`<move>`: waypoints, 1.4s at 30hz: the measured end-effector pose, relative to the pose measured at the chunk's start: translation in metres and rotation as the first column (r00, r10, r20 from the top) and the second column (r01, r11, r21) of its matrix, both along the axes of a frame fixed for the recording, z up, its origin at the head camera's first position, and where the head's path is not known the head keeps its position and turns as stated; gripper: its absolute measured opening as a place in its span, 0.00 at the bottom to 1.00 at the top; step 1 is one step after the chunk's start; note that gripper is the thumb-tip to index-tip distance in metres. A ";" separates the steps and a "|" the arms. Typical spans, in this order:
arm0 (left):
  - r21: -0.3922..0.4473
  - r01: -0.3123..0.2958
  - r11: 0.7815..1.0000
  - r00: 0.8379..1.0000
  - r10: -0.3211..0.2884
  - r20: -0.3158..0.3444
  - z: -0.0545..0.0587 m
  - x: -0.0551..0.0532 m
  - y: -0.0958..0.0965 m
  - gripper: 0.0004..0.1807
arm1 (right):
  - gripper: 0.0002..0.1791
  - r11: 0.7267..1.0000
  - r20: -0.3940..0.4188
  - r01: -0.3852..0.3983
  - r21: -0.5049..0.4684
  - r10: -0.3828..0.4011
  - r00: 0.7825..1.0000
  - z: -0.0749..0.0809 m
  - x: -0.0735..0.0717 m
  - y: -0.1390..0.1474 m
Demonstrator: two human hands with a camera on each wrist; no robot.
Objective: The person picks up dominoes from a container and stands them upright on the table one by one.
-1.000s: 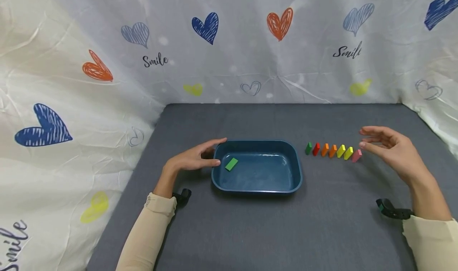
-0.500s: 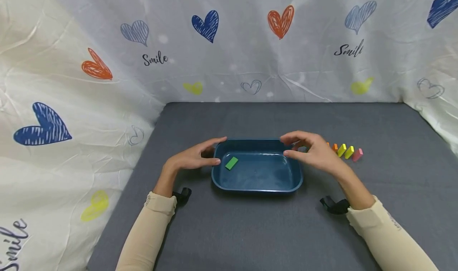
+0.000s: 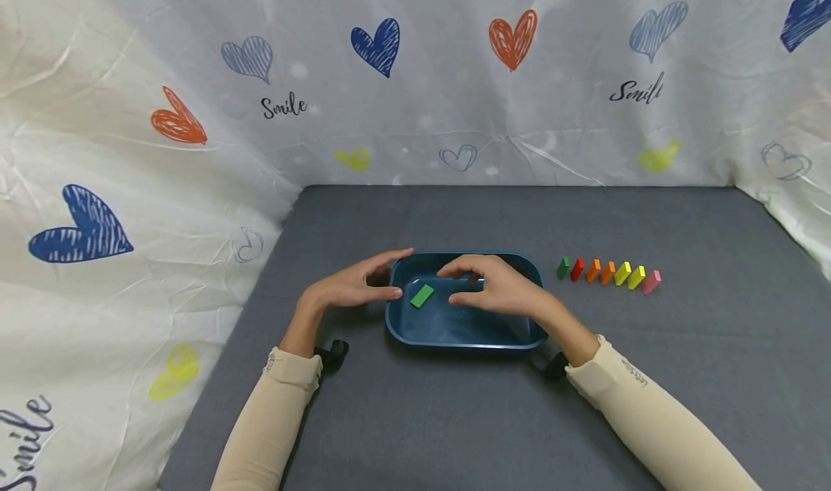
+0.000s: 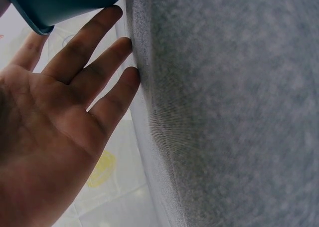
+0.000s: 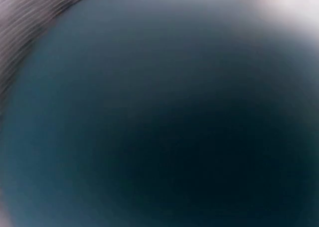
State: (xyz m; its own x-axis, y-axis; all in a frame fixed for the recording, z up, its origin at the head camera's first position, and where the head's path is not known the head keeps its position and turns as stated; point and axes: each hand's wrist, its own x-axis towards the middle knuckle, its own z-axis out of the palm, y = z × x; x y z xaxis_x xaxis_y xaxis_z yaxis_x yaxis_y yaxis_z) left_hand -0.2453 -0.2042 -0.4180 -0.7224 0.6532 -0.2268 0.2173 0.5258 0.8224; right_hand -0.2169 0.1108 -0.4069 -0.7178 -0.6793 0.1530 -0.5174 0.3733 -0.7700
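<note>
A green domino block [image 3: 422,295] lies flat in the left part of a dark blue rectangular tray [image 3: 466,345]. My left hand [image 3: 350,283] rests at the tray's left end, with its thumb at the left rim and its index finger at the far left corner. In the left wrist view, the fingers of my left hand [image 4: 65,97] are spread and fairly straight under the tray's wall [image 4: 70,5]. Over the tray, right of the green block, hovers my right hand [image 3: 496,285], thumb and fingers apart with nothing between them. The tray fills the blurred right wrist view.
Right of the tray, several upright domino blocks stand in a row: a dark green block [image 3: 563,267], a red block [image 3: 577,270], orange and yellow ones, and a pink block [image 3: 651,282] at the right end. A grey cloth [image 3: 402,419] covers the table.
My right hand has swung left from beside the pink block to above the tray, uncovering the block row again. The left hand and the green block stay put.
</note>
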 end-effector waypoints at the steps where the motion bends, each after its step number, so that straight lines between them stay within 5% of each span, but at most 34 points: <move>1: 0.006 0.004 1.000 1.000 -0.004 0.001 0.000 0.000 0.000 0.40 | 0.24 1.000 0.001 -0.016 0.013 0.016 1.000 0.000 -0.001 -0.004; 9: 0.040 0.028 0.999 1.000 -0.029 0.009 -0.002 0.002 0.002 0.42 | 0.27 0.987 0.098 -0.147 0.064 0.140 0.985 -0.006 -0.004 -0.029; 18: 0.043 0.029 0.999 0.999 -0.030 0.015 -0.001 0.001 0.003 0.41 | 0.27 0.977 0.147 -0.183 0.112 0.166 0.975 -0.012 -0.003 -0.033; 32: 0.025 0.023 0.999 1.000 -0.023 0.000 0.002 -0.001 0.001 0.41 | 0.23 0.987 0.079 -0.086 0.139 0.075 0.994 -0.009 0.000 -0.019; 42: 0.027 0.029 0.999 1.000 -0.028 -0.009 -0.001 -0.002 -0.001 0.42 | 0.22 0.975 0.116 -0.124 0.186 0.104 0.988 -0.014 0.001 -0.021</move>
State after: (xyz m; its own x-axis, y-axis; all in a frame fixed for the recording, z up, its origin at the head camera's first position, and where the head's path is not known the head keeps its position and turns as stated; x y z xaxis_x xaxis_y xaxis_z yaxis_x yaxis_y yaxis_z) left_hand -0.2470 -0.2052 -0.4192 -0.7054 0.6793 -0.2025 0.2392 0.4971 0.8341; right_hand -0.2159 0.0896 -0.4213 -0.6389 -0.7669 -0.0601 -0.4854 0.4626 -0.7419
